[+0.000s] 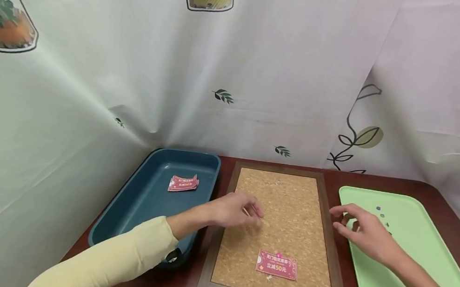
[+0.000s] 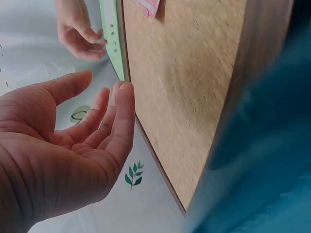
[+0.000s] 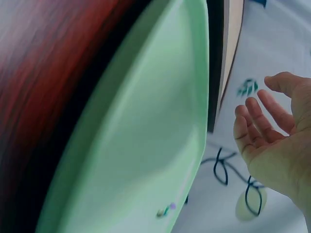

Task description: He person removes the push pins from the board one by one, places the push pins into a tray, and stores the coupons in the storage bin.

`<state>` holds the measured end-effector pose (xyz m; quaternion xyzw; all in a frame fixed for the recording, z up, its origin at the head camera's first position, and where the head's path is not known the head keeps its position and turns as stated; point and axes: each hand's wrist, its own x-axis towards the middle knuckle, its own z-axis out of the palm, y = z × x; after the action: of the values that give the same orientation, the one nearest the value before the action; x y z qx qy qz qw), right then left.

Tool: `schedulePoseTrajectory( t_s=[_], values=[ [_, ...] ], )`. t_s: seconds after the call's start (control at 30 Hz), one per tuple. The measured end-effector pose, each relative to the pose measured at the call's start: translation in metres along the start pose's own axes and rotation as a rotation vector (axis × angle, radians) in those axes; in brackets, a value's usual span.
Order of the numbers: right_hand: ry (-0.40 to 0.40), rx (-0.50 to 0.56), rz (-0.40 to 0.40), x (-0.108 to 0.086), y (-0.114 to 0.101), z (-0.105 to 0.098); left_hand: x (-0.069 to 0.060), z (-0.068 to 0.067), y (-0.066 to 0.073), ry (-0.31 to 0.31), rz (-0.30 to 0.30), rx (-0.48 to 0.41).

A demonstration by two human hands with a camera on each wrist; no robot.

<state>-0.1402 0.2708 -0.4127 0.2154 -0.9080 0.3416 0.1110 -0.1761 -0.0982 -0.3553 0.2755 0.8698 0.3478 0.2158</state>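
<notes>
My left hand hovers over the left part of a wood-framed corkboard, fingers loosely bent and holding nothing. Low on the board is a pink printed coupon, with a small pink pushpin at its top edge. Above the near-left edge of a light green tray, my right hand is raised with thumb and fingers apart, nothing visible between them. Several tiny coloured pieces lie in that tray, too small to make out clearly. The right wrist view shows the right hand empty.
To the board's left stands a deep blue tray with a few more pink coupons inside. A small black object shows by the left sleeve. The dark red table backs onto a patterned cloth wall.
</notes>
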Motion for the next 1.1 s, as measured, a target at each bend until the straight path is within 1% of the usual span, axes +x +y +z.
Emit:
schedulePoseTrajectory(
  t_s=[0.13,0.27,0.33,0.53,0.6,0.73,0.9,1.0,1.1],
  values=[
    [-0.074,0.044,0.026,0.005,-0.013,0.011,-0.001,0.005,0.007,-0.02,-0.006,-0.017],
    [-0.143,0.077,0.047,0.009,-0.025,0.023,-0.003,0.011,0.014,-0.038,-0.051,-0.019],
    [-0.17,0.089,0.032,0.01,-0.031,0.029,-0.004,0.014,0.018,-0.05,-0.072,-0.027],
    [-0.228,0.138,-0.042,0.012,-0.045,0.044,-0.006,0.025,0.024,-0.077,-0.097,-0.069],
    [-0.245,0.152,-0.06,0.013,-0.049,0.048,-0.005,0.029,0.024,-0.077,-0.105,-0.074],
    [-0.292,0.194,-0.081,0.015,-0.054,0.057,-0.004,0.038,0.022,-0.073,-0.119,-0.049],
    [-0.351,0.256,-0.111,0.016,-0.055,0.066,-0.003,0.044,0.018,-0.075,-0.129,-0.026],
    [-0.379,0.284,-0.143,0.017,-0.055,0.071,-0.002,0.047,0.015,-0.077,-0.123,-0.012],
    [-0.395,0.288,-0.162,0.018,-0.055,0.074,-0.001,0.049,0.013,-0.079,-0.113,0.005]
  ],
)
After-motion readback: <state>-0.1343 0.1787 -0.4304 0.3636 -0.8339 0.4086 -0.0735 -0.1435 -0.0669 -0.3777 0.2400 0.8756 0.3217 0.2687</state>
